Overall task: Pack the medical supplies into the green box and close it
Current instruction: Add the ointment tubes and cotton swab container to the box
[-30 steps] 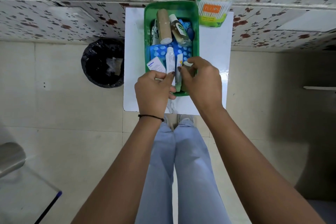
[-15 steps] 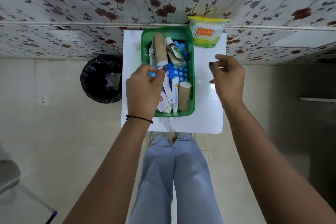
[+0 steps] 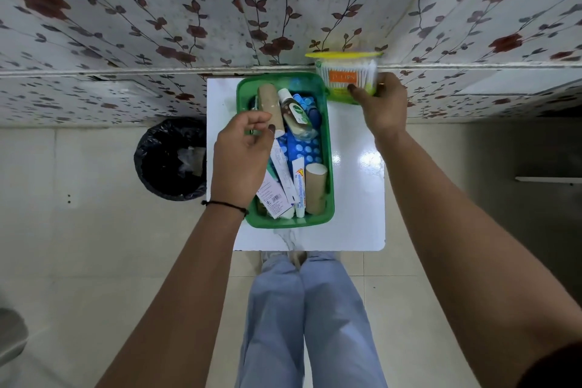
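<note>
Orange-label swab tub [image 3: 346,77] in rt hand [image 3: 382,104].

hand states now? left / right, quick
Left hand: loosely curled over the green plastic box, nothing visibly held.
Right hand: closed on the clear cotton-swab tub with yellow lid, which is at the table's far edge.

White table [image 3: 356,205] standing against floral-patterned wall [image 3: 157,25]. Black-lined bin [image 3: 171,159] sitting on pale tiled floor [image 3: 78,230] just left of table. Glare showing on tabletop.
</note>
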